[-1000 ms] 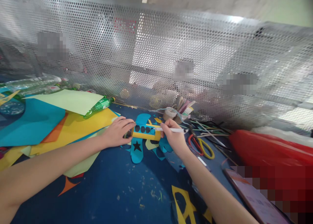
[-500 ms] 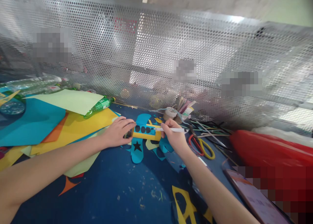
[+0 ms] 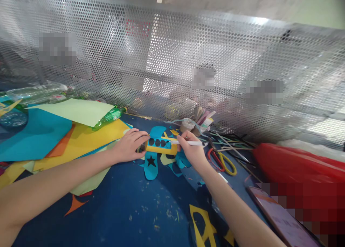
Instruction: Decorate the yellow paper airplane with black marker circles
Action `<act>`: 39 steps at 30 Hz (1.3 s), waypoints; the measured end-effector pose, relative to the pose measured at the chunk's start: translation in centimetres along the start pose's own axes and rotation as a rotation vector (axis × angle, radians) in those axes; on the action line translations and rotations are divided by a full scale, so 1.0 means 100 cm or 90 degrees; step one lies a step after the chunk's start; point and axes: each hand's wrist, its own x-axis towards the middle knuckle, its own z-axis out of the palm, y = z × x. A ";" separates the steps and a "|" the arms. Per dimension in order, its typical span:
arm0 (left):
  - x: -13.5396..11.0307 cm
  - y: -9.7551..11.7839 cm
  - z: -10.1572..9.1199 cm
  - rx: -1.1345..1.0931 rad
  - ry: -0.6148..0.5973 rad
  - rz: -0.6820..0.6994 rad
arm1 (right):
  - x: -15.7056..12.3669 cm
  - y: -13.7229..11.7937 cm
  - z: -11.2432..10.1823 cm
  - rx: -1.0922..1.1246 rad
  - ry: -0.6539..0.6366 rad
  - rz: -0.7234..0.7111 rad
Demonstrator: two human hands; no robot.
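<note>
Scarcely shifted since half a second ago: same pose for both hands, same spot for the pen tip.

Left hand (image 3: 129, 145) resting low on the blue surface (image 3: 129, 211), grip closed round the left end of a yellow tube (image 3: 161, 149), fingers curled over its top. Right hand (image 3: 190, 152) just to the right of the tube, grip pinched shut on a white pen (image 3: 192, 143), held almost level, tip touching the tube's upper side beside a row of dark round spots.

Tube lying on its side near the middle of the surface, across a blue paper wing (image 3: 150, 166) marked with a black star. More blue paper shapes poking out behind and to the right of it.

Just right of the right hand, scissors (image 3: 222, 162) with red and yellow handles, among a scatter of thin sticks and strips. Behind the hands, a roll of tape (image 3: 187, 125) close to a perforated metal screen (image 3: 172, 60) running the full width of the far edge.

To the left, overlapping sheets of paper: blue sheet (image 3: 32, 135), yellow sheet (image 3: 88, 135), pale green sheet (image 3: 78, 110). Green bottle (image 3: 109, 116) on its side at the edge of the pale green one.

At the right edge, a red bag (image 3: 296, 164); in front of it a flat phone (image 3: 280, 218), partly blurred. Near the bottom, a yellow scrap (image 3: 205, 225) with shapes cut out.
</note>
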 end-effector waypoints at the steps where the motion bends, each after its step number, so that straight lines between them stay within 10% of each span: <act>1: 0.000 0.000 0.000 0.000 0.000 0.000 | 0.000 0.000 0.000 0.000 0.004 0.001; 39: 0.001 0.001 -0.002 0.001 0.000 0.003 | 0.002 -0.004 -0.003 -0.022 0.019 0.011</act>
